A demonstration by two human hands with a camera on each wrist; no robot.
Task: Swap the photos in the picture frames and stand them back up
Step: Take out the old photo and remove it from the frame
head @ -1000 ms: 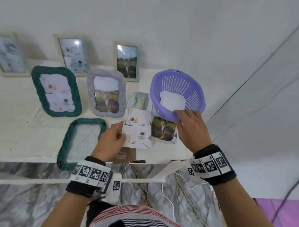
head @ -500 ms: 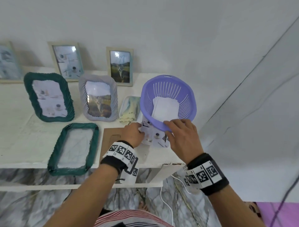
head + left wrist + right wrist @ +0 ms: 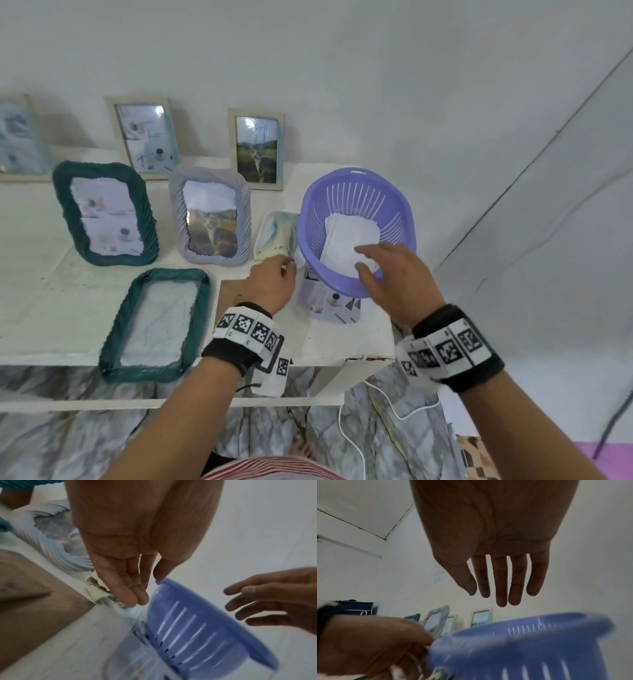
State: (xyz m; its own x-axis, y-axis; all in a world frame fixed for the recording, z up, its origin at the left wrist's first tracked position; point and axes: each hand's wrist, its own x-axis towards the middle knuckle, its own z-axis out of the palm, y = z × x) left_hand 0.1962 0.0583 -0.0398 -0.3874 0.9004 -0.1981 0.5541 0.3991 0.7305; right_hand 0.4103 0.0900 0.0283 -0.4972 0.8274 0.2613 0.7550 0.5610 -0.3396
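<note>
photos (image 3: 330, 305) lie flat on the desk (image 3: 51, 301), partly under the purple basket (image 3: 356, 284). left hand (image 3: 272, 286) fingers straight at their edge, right hand (image 3: 394, 277) spread over the basket, holding nothing. thin, floppy, light paper, so likely best pinched at an exposed edge.

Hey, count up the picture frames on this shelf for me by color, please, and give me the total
Green frames: 2, one standing, one lying flat and empty
Grey frames: 1
Pale wooden frames against the wall: 3
Total: 6
</note>
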